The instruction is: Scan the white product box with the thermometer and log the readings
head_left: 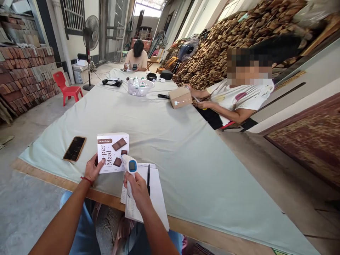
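Note:
My left hand [92,170] grips the lower left edge of a white box [113,153] printed "Super Meal" with brown chocolate squares. The box stands upright on the cloth, its printed front toward me. My right hand [136,186] is wrapped round the handle of a white and blue infrared thermometer [130,164]. Its small screen faces me, and its nose is close to the right side of the box; I cannot tell whether they touch. Under my right forearm lie sheets of paper [158,209] with a black pen [148,180] on top, partly overhanging the table edge.
A phone [74,148] lies left of the box on the cloth-covered table [186,148]. Farther off are a clear basin [140,88] with bottles and a cardboard box [180,98]. One person [239,95] sits at the right side, another [136,58] at the far end.

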`<action>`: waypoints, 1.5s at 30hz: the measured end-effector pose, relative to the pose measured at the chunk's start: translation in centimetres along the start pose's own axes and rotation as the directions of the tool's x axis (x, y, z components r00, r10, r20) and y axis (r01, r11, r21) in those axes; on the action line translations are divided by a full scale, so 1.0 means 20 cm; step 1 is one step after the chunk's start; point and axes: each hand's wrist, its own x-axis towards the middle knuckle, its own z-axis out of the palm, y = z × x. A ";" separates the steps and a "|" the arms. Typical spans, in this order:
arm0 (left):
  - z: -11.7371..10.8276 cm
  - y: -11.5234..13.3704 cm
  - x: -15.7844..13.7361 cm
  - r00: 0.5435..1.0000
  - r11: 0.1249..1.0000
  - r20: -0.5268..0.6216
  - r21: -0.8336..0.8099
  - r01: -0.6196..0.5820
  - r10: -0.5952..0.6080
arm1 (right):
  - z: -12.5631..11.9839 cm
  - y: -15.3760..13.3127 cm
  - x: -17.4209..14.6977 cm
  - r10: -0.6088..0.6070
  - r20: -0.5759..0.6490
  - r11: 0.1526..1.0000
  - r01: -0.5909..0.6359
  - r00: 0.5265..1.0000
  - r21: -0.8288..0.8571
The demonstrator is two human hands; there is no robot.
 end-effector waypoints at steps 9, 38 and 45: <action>0.00 0.00 0.00 1.000 0.999 0.006 0.033 -0.014 0.014 | 0.08 0.09 -0.03 0.057 0.035 0.996 -0.054 0.998 -0.064; 0.00 -0.01 0.01 0.999 0.998 0.026 0.051 -0.037 0.036 | 0.12 0.09 -0.01 0.035 0.057 0.983 -0.024 0.998 -0.184; 0.01 -0.03 0.00 1.000 0.999 0.001 -0.035 0.029 -0.029 | 0.10 0.09 -0.01 0.069 0.059 0.987 -0.059 0.996 -0.152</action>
